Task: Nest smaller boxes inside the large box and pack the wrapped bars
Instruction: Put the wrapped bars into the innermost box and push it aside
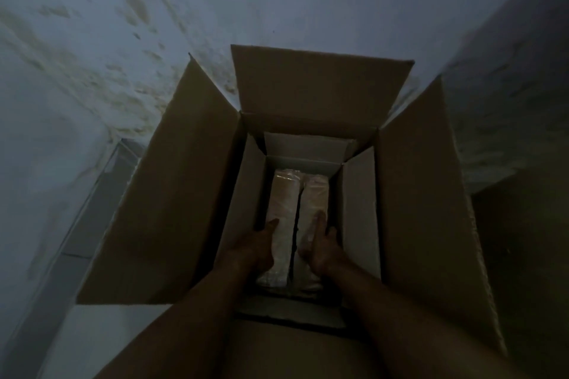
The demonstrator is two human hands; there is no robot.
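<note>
Both bare forearms reach forward from the bottom of the head view and down into the cartons. Left hand [260, 248] lies flat, fingers extended, on the left wrapped bar [281, 215]; right hand [321, 248] rests the same way on the right wrapped bar [314, 194], thumb toward the carton's side wall. Neither grip closes around anything; the palms look pressed onto the wrapping, though the dim light makes the contact hard to judge.

Side by side the two bars lie lengthwise, a dark narrow gap between them, pale and cased in shiny clear film. They sit at the bottom of a smaller box [357, 194] with pale inner walls, which is nested inside the large box [191, 194] of brown cardboard, all flaps standing open.

No print or label can be read on any surface.

Behind the cartons rises a pale bluish wall [107, 55] with yellowish blotches of peeling paint, and the room is very dark.
</note>
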